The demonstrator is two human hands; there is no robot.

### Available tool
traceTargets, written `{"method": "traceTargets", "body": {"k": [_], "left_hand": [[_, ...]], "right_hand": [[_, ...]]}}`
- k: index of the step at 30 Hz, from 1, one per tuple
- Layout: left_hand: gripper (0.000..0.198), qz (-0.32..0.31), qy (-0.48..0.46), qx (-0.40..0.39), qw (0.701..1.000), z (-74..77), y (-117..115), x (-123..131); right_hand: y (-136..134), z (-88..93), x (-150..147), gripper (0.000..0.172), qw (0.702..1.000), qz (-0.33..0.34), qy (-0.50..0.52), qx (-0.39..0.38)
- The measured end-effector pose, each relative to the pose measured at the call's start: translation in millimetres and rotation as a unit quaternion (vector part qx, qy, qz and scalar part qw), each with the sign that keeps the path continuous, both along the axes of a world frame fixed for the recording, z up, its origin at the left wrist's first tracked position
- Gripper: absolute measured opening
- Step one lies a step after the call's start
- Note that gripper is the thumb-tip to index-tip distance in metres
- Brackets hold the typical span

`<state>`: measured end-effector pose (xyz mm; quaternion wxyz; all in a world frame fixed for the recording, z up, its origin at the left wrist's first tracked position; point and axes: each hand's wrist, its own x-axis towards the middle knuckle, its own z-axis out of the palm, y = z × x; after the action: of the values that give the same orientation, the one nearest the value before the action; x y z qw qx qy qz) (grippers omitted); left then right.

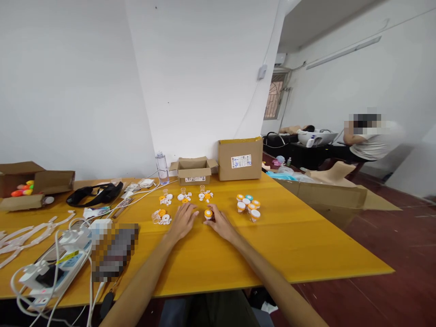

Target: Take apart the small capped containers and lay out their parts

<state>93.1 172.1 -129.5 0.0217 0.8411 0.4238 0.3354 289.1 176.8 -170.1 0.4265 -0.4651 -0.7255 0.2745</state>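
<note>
On the yellow table, my right hand (220,224) has its thumb and fingers around a small jar (208,214) with an orange-and-white lid, which stands upright. My left hand (184,220) rests to the left of that jar, fingers apart, holding nothing. Beside it lies a group of loose parts (165,219): a clear cup, an orange ring and white pieces. Similar groups of parts (185,198) sit farther back in a row. To the right of my right hand stands a cluster of several lidded jars (251,206), mostly orange and white, one with a teal lid.
An open cardboard box (194,175) and a larger closed box (240,160) stand against the wall, near a clear bottle (161,168). Power strips (68,268) with cables lie at the left, by a black strap (94,194). A person (374,141) sits at the far right.
</note>
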Motion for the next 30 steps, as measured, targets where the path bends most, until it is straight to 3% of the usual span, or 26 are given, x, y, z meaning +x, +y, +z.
{"method": "traceTargets", "body": {"k": [5,12,18,23,30], "left_hand": [[0.036,-0.1,-0.063,-0.106,0.987,-1.4,-6.2,12.4],[0.027,-0.106,-0.144,-0.162,0.971,-1.2,-0.3,6.1],[0.031,-0.134,-0.217,-0.244,0.936,-6.5,6.4,2.4],[0.033,-0.16,-0.244,-0.293,0.91,-6.9,9.0,0.8],[0.033,-0.161,-0.289,-0.323,0.887,-5.5,9.8,0.8]], "right_hand": [[-0.7,-0.8,-13.7,0.057,0.998,0.039,-0.023,0.032],[2.4,1.2,-19.2,0.055,0.998,0.048,0.034,0.003],[7.9,0.7,-12.4,0.044,0.989,0.045,0.137,-0.032],[8.3,5.9,-8.3,0.034,0.982,0.062,0.163,-0.068],[3.9,13.1,-7.2,0.038,0.971,0.082,0.2,-0.1]]}}
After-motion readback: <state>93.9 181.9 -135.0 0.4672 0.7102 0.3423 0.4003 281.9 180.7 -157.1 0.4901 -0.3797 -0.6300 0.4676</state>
